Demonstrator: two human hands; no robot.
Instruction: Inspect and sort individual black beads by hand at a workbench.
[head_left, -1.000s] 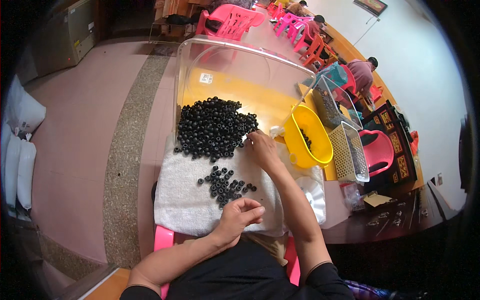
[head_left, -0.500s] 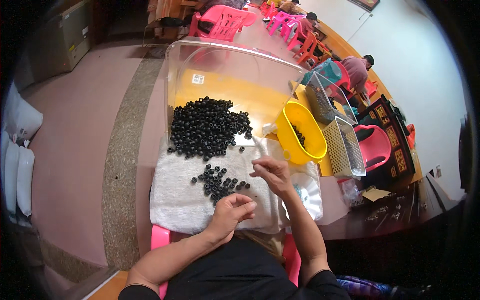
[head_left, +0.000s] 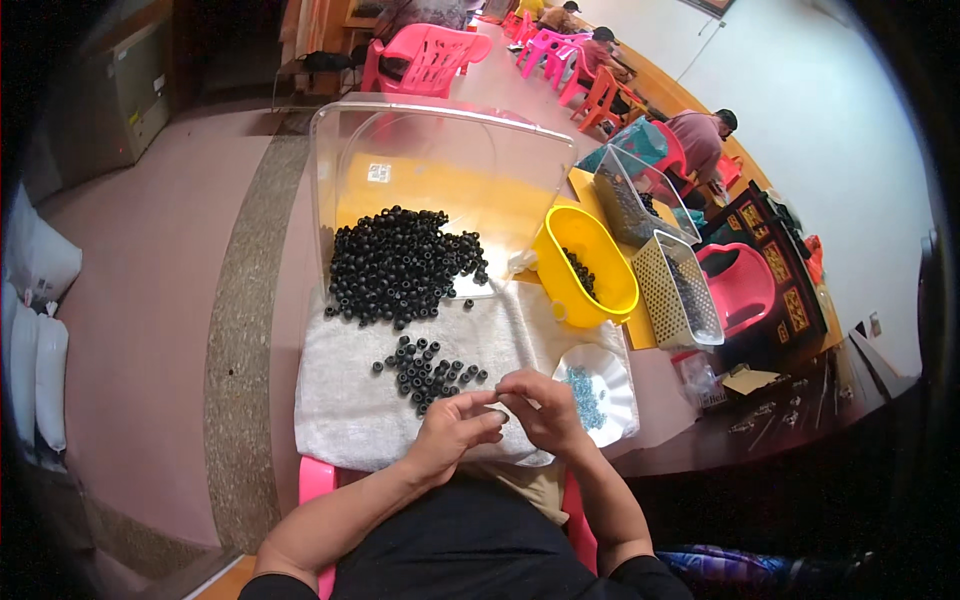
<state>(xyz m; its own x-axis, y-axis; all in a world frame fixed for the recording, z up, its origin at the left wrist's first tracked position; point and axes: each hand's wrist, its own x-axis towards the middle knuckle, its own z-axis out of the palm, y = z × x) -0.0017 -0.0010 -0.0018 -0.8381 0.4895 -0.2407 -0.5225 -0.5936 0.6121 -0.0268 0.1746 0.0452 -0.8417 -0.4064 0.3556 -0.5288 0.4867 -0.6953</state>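
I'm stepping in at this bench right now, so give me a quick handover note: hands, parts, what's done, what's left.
Left hand and right hand meet fingertip to fingertip over the white cloth; whatever they pinch is too small to tell.
Big heap of black rings in the clear bin; a small batch of rings lies by the hands.
White dish holds small blue pieces.
Yellow tub holds only a few dark pieces.
Most rings remain in the heap.

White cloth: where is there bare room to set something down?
The white cloth is bare on its left side, left of the small bead cluster. It is crowded toward the big bead pile, the white dish and both hands.
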